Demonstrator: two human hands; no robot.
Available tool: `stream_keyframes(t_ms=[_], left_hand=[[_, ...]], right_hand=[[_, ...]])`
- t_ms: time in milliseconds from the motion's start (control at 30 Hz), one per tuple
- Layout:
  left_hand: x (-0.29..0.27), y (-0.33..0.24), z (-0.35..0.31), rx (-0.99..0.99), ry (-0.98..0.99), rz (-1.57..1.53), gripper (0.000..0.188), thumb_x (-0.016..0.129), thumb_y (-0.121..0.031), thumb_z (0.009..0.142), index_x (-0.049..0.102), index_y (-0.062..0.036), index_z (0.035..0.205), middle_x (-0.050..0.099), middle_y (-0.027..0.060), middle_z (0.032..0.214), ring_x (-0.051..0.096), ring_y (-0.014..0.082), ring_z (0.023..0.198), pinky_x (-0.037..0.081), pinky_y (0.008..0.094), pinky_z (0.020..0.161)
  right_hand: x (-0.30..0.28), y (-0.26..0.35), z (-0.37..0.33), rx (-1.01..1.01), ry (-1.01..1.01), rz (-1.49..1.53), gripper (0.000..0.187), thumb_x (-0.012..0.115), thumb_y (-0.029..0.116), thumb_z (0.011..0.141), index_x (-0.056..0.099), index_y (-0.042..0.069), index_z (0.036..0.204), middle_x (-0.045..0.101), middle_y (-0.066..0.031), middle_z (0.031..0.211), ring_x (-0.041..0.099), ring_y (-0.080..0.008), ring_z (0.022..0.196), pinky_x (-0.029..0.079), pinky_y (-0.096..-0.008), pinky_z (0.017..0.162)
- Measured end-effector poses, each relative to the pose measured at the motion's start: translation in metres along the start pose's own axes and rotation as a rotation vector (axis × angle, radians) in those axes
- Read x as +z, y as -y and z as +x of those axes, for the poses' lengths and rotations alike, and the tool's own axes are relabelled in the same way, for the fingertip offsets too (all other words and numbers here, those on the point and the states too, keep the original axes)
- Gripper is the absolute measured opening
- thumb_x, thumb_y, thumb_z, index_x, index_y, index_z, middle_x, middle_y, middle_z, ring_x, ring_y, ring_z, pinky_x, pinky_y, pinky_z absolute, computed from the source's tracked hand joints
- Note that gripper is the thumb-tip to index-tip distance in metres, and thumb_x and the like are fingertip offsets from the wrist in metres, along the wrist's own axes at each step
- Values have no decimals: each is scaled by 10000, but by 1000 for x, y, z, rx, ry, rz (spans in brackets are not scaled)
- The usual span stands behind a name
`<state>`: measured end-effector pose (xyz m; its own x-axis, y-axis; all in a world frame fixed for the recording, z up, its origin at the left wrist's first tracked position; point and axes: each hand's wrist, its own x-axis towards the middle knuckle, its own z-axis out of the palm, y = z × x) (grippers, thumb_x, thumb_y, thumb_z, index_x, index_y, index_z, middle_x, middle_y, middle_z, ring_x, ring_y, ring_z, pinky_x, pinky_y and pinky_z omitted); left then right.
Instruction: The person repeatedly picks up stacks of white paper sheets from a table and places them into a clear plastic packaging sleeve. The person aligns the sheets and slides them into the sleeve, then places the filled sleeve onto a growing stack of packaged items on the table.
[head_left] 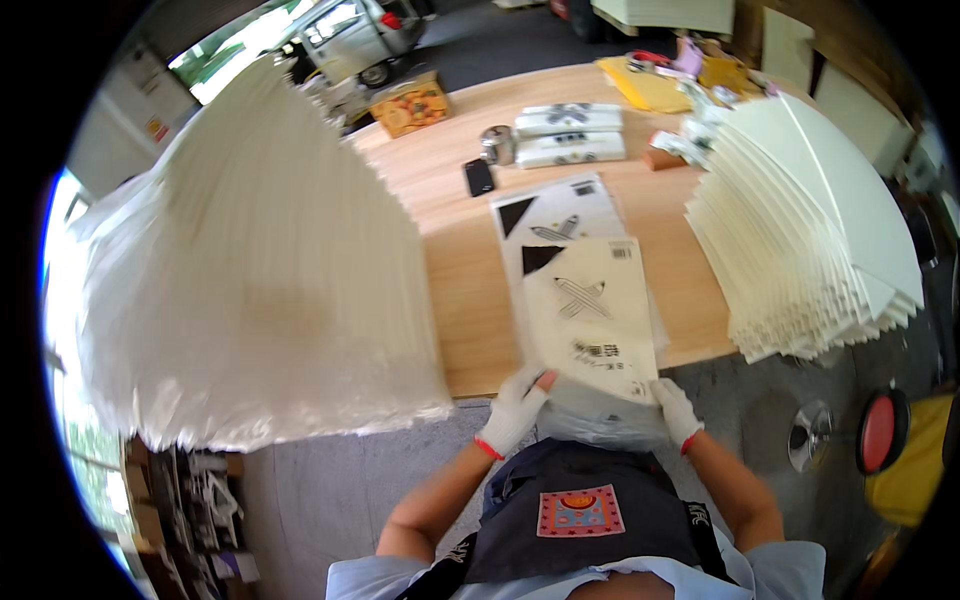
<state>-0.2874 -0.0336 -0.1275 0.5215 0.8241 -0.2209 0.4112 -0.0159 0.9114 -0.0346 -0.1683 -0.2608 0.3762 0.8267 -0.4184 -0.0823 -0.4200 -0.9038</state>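
A clear plastic bag (590, 320) printed with crossed pencils and a black corner lies over the table's front edge, with cream paper sheets inside it. Its loose, crumpled plastic end (605, 415) hangs toward my apron. My left hand (516, 410), in a white glove with a red cuff and a bare thumb tip, grips the near left side of that end. On the opposite side, my right hand (677, 411), gloved alike, closes on the bag's edge. More flat printed bags (550, 208) lie partly beneath this one.
Tall stacks of cream sheets stand left (250, 230), wrapped in plastic, and right (790, 230). Farther back on the wooden table (460, 330) are a phone (479, 178), a tape roll (497, 145), bundled white bags (570, 135), a printed box (411, 105) and a yellow envelope (645, 85).
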Motion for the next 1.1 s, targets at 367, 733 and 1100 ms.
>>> stream_keyframes(t_ms=[367, 733, 1100], left_hand=[[-185, -278, -163, 910, -690, 787, 247, 544, -288, 893, 608, -64, 975, 603, 109, 844, 586, 267, 763, 449, 348, 683], [-448, -231, -236, 26, -1316, 1056, 440, 442, -351, 953, 563, -20, 1216, 613, 84, 1148, 558, 142, 1053, 408, 259, 918], [-87, 245, -98, 25, -680, -741, 245, 549, -102, 880, 587, -61, 1119, 575, 93, 903, 534, 166, 821, 473, 305, 715]], right_hand=[[141, 342, -6, -456, 799, 521, 347, 536, 254, 928, 535, 4, 1169, 593, -60, 1080, 565, -130, 950, 474, -282, 821], [253, 551, -45, -869, 749, -189, 430, 560, 448, 868, 600, 29, 955, 600, -42, 704, 507, -105, 533, 391, -235, 459], [69, 333, -7, -385, 599, -90, 346, 473, 327, 922, 563, -5, 961, 588, -59, 639, 505, -99, 469, 403, -230, 447]])
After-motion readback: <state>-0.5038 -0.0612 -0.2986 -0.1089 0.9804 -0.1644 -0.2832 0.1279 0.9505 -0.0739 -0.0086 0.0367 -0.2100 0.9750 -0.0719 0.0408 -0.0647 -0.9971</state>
